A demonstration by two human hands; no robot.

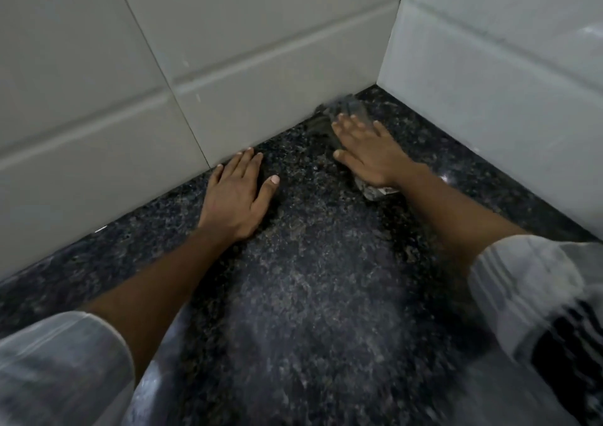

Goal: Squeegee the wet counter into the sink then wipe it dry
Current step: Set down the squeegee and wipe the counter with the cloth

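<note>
The counter [310,279] is dark speckled granite, ending in a corner of white tiled walls. My right hand [368,151] lies flat with fingers spread, pressing a grey cloth [350,109] onto the counter close to the corner. The cloth shows beyond my fingertips and again under my wrist. My left hand [239,194] rests palm down on the bare counter beside the back wall, holding nothing. The picture is blurred by motion. No squeegee and no sink are in view.
White tiled wall [130,83] runs along the back and left. Another white tiled wall [505,83] closes the right side. They meet at the corner just beyond the cloth. My light sleeves fill the lower corners.
</note>
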